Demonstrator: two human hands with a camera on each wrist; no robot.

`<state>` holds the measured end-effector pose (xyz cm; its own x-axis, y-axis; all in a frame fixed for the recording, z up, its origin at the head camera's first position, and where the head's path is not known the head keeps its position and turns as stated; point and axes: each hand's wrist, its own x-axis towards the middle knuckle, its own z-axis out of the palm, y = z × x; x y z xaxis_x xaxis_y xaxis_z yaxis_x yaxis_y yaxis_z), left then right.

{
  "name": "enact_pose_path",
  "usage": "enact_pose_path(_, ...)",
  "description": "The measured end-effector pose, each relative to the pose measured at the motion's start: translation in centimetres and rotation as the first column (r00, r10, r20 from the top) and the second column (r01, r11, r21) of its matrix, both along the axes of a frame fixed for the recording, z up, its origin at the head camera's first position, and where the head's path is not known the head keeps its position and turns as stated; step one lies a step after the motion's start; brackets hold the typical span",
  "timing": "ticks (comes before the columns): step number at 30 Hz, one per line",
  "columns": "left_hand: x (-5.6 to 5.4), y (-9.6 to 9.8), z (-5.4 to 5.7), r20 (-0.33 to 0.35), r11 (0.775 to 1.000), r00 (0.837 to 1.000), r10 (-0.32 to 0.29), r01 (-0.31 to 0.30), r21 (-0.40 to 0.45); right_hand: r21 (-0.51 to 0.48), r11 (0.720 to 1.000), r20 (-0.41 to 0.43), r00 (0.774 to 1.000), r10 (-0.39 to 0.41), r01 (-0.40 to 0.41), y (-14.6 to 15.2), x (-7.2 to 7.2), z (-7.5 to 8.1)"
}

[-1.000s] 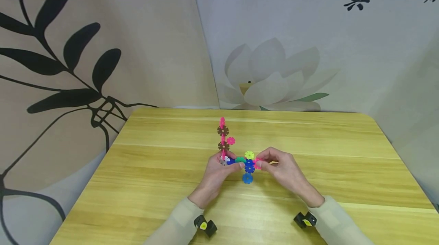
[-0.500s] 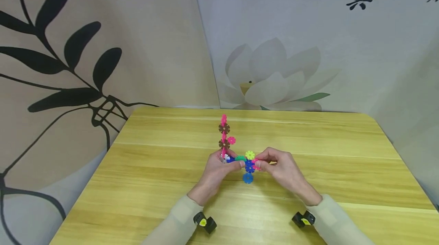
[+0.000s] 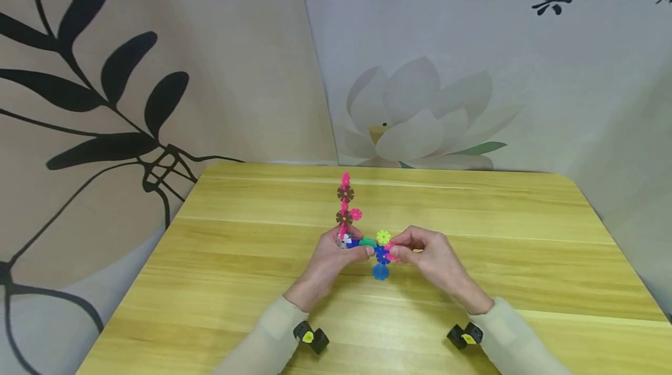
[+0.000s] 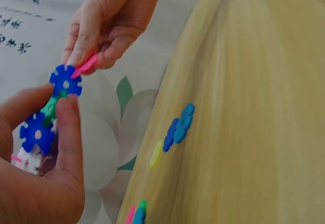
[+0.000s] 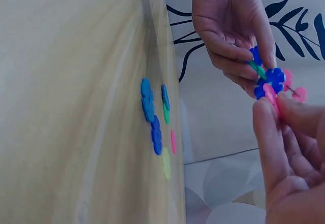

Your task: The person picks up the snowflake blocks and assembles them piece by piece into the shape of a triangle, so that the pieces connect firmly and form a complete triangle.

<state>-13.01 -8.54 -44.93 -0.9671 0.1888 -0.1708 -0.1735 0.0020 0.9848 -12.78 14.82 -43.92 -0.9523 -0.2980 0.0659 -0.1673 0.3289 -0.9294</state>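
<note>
In the head view my left hand pinches a chain of interlocking plastic snowflake discs between thumb and fingers. Brown and pink discs extend from that hand toward the back of the table. Toward my other hand run a green disc and a dark blue disc. My right hand pinches a pink disc between thumb and forefinger, its edge right at the dark blue disc. In the left wrist view a white disc is partly hidden by the left hand.
Loose discs lie on the wooden table beneath the hands: a light blue disc, a dark blue one, a yellow one and, beside them, a pink one. A printed backdrop stands behind the table.
The chain appears slightly higher and farther right in the head view, and the backdrop has shifted a little too. Both hands keep their grips.
</note>
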Motion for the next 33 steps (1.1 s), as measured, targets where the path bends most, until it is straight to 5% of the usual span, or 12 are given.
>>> enact_pose_path(12, -0.9, -0.8, 1.0, 0.033, 0.964, 0.983, -0.179, 0.168, 0.208, 0.121, 0.989, -0.057, 0.994, 0.095, -0.088, 0.9, -0.5, -0.3)
enact_pose_path(20, -1.0, -0.7, 1.2, 0.047, 0.939, 0.990, -0.136, 0.114, 0.324, 0.027, 0.985, 0.003, 0.985, 0.171, -0.171, 0.6, -0.6, -0.4)
enact_pose_path(27, -0.1, -0.4, 0.5, 0.056, 0.907, 0.988, -0.147, 0.112, 0.407, -0.019, 0.992, 0.040, 0.991, 0.129, -0.129, -0.1, -0.2, -0.5)
enact_pose_path(30, 0.5, -0.1, -0.2, 0.058, 0.916, 0.987, -0.147, 0.114, 0.385, -0.049, 0.992, 0.065, 0.991, 0.120, -0.117, -0.5, -0.1, -0.5)
enact_pose_path(33, 1.3, 0.2, -0.8, 0.044, 0.948, 0.990, -0.137, 0.118, 0.296, -0.080, 0.992, 0.078, 0.991, 0.105, -0.099, -0.9, 0.0, -0.5)
